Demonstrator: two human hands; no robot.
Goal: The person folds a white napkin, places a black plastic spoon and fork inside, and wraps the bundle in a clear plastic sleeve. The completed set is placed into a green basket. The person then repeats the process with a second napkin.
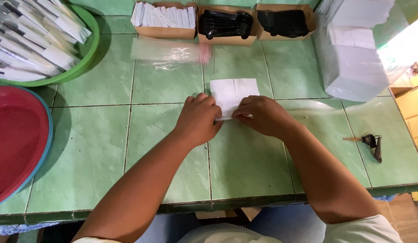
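- We see the left hand (199, 118) and the right hand (262, 115) meeting over a white folded paper napkin (233, 93) that lies flat on the green tiled tabletop (105, 148), near its middle.
- The left grip is curled, fingertips pressed onto the napkin's near edge; the right grip pinches that same edge between thumb and fingers.
- The far part of the napkin shows bare beyond the knuckles.
- Just behind it lies a clear plastic sleeve with a red end (170, 50).
- Along the far edge stand three open cardboard boxes: one with white paper-wrapped sticks (165, 19), two with black plastic cutlery (227, 23) (283, 22).
- At far left a green round plastic basin (85, 54) holds packed white sets; nearer us sits a red basin nested in a blue one (15, 139).
- At right stands a bagged stack of white napkins (357, 49); a bunch of keys (373, 143) lies well apart from the hands.
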